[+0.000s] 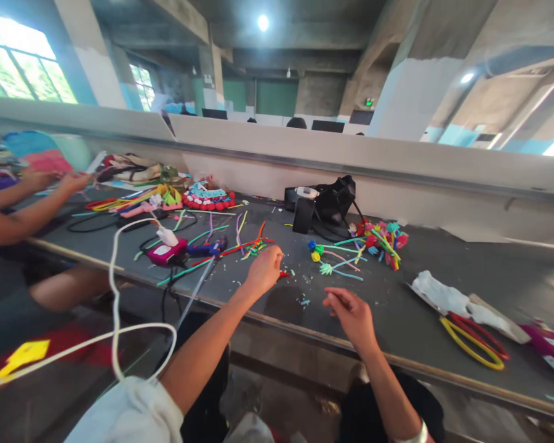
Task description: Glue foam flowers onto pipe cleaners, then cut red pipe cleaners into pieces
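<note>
Over the dark table, my left hand (264,268) is closed, its fingertips pressed together. Whatever it may hold is too small to make out. A short red piece (284,274) shows just below its fingers; I cannot tell whether they touch. My right hand (351,312) hovers near the table's front edge, fingers loosely bent and slightly apart, with nothing visible in them. Small cut scraps (305,302) lie between the hands. Beyond the right hand are fuzzy stems with pompom ends, including a pale green pompom (325,269) and a yellow one (316,256).
Left of my hands lie a magenta device (167,252), a blue glue gun (207,247) and loose coloured stems (239,232). A black bag (337,200) stands behind. Yellow and red loops (473,344) lie right. A white cable (115,289) crosses left; another person's hands (74,181) work there.
</note>
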### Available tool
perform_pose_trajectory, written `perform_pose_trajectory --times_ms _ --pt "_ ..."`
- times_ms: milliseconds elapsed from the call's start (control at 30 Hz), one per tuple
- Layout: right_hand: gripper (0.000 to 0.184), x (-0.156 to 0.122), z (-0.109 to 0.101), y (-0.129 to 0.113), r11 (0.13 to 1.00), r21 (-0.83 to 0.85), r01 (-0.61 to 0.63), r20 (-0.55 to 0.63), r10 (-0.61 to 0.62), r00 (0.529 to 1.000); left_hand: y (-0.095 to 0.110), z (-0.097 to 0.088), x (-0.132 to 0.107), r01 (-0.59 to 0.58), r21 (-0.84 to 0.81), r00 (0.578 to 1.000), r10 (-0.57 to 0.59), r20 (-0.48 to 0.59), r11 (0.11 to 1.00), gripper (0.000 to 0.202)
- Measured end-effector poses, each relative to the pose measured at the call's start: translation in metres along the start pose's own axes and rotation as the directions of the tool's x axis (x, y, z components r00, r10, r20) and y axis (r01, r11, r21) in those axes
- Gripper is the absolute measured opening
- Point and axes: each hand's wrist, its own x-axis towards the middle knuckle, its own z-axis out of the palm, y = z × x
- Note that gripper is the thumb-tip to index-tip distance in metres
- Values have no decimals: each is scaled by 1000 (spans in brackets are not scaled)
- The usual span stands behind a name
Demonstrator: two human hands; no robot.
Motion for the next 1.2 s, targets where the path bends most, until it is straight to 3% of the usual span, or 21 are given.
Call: perform_pose_trajectory --times_ms 133,267,367,467,567,733,800,900,967,1033,1067,1133,1200 --pt "33 -4 -10 4 997 -63 -33 -26 32 999 -21 -6 16 -16 8 999 15 42 1000 17" --pt "24 -15 -15 7 988 -156 -14 -6 13 1000 -48 -19 9 -8 3 982 7 188 1000 8" --pt "16 -20 -8 3 912 -345 221 211 -154 965 -56 -15 0 -28 23 960 21 279 999 10" --pt "20 -11 10 -4 774 -399 493 459 -297 838 -53 0 -7 -103 117 943 60 327 988 10" --pt "27 20 35 -5 670 -417 615 536 -365 761 -47 12 -8 -92 148 948 41 315 985 11" --pt "35 87 68 -2 660 -404 633 549 -378 745 -53 5 -1 72 83 967 -90 237 994 11" --pt "35 93 71 -9 667 -401 628 543 -379 749 -60 -4 2 140 18 970 -141 200 990 6" --pt "29 71 67 -23 677 -363 640 575 -377 726 -69 -16 3 228 -134 966 -207 157 964 13" --pt "25 52 69 -28 725 -299 620 624 -343 702 -69 -21 2 309 -411 948 -244 203 858 15" --pt "28 47 76 -26 782 -248 571 601 -338 724 -65 -22 0 385 -694 922 -226 314 609 18" --pt "29 51 81 -24 823 -234 518 546 -329 770 -61 -21 0 419 -772 908 -200 369 477 18" --pt "27 67 88 -20 852 -239 466 478 -315 820 -51 -19 0 472 -820 882 -162 443 324 19" --pt "26 84 86 -20 881 -245 405 389 -293 873 -42 -14 0 508 -821 861 -152 485 259 17"
